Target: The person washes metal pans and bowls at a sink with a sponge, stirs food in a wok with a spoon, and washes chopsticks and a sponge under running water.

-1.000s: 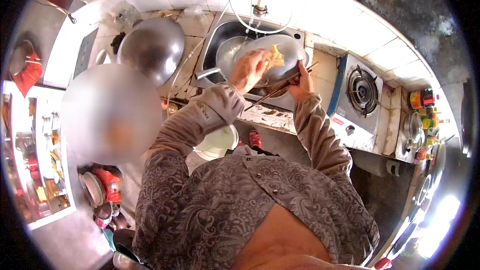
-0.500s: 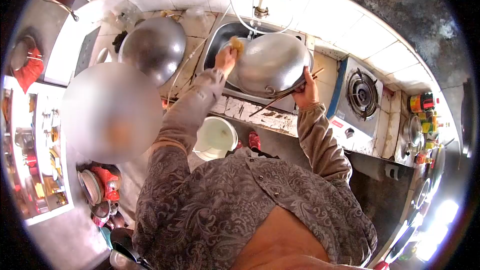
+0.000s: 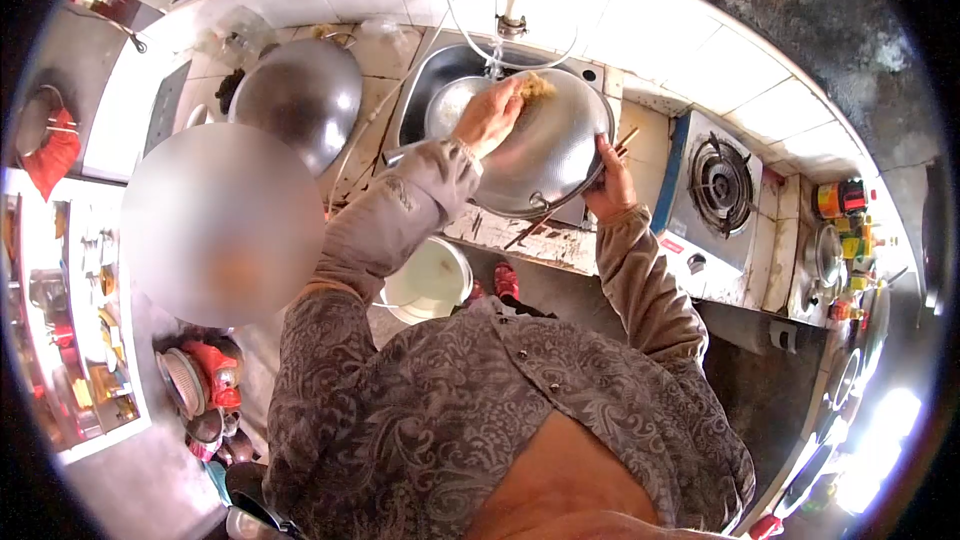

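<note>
Tilted over the sink point(image 3: 408, 105) is a silver wok point(image 3: 560, 145), its rounded underside facing up. My right hand point(image 3: 612, 185) grips its right rim, thumb on the outside. Thin brown sticks, like chopsticks point(image 3: 627, 140), poke out beside that hand and below the rim; how they are held is hidden. My left hand point(image 3: 490, 118) is closed around a yellowish scrubbing pad point(image 3: 537, 88), which rests against the upper part of the wok's underside. A round metal basin point(image 3: 450, 105) sits in the sink, partly behind my left hand. Water point(image 3: 494, 60) runs from the tap point(image 3: 515, 0).
A second, darker wok point(image 3: 305, 100) lies upturned on the tiled counter to the left. At the right stands a gas stove point(image 3: 722, 185). Below the counter edge is a white bucket point(image 3: 430, 280). A blurred round patch covers part of the left side.
My left hand has moved right with the scrubbing pad, from the wok's left edge onto its underside. The wok has shifted slightly and turned in my right hand. More of the basin shows.
</note>
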Demonstrator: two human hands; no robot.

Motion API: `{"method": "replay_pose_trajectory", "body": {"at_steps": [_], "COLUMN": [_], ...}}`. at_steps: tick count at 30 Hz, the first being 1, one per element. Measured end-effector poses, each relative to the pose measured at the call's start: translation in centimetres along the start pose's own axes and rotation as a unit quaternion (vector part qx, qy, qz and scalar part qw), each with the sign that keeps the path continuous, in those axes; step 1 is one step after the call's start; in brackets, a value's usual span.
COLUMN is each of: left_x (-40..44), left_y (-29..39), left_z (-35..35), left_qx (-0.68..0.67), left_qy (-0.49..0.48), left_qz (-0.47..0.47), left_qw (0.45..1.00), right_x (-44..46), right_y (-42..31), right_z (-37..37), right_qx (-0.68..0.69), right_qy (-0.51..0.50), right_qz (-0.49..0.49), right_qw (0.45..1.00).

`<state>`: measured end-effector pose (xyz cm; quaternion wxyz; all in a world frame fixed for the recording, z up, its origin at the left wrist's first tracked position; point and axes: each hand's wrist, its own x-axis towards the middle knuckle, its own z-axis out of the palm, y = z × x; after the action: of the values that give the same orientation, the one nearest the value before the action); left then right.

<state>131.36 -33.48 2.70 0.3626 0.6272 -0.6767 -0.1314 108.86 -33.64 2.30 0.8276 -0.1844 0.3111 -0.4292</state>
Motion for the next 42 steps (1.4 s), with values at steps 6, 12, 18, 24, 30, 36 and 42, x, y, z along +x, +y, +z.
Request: {"method": "replay_pose_trajectory", "body": {"at_steps": [6,12,18,24,30,36,42], "left_x": [2.0,2.3,-0.9,3.6,-3.3,4.3,4.5], "left_y": [-14.0,0.0,-5.3,-1.8,1.9,-0.7,-5.0], "left_z": [3.8,0.8,-1.4,-1.3,-0.5,0.2,-1.7], "left_qx": [-0.503,-0.13,-0.112,-0.054,-0.022,-0.088,-0.104], "left_qy": [-0.176,-0.037,-0.081,-0.114,0.003,0.015,-0.112], "left_qz": [-0.276,0.01,-0.081,-0.154,0.199,-0.022,-0.223], "left_qw": [0.8,0.991,0.987,0.98,0.98,0.996,0.963], "right_x": [-1.2,2.7,2.4,2.6,4.0,2.5,-0.7], "right_y": [0.4,0.9,-0.2,1.1,0.8,1.4,0.3], "right_z": [1.0,0.7,1.6,2.7,1.9,1.0,1.5], "right_qx": [-0.032,-0.012,-0.009,-0.055,-0.029,-0.11,-0.086], "right_qy": [0.026,0.04,0.003,0.037,0.053,0.032,-0.02], "right_qz": [0.021,0.067,0.032,0.072,0.025,0.007,-0.003], "right_qw": [0.999,0.997,0.999,0.995,0.998,0.993,0.996]}}
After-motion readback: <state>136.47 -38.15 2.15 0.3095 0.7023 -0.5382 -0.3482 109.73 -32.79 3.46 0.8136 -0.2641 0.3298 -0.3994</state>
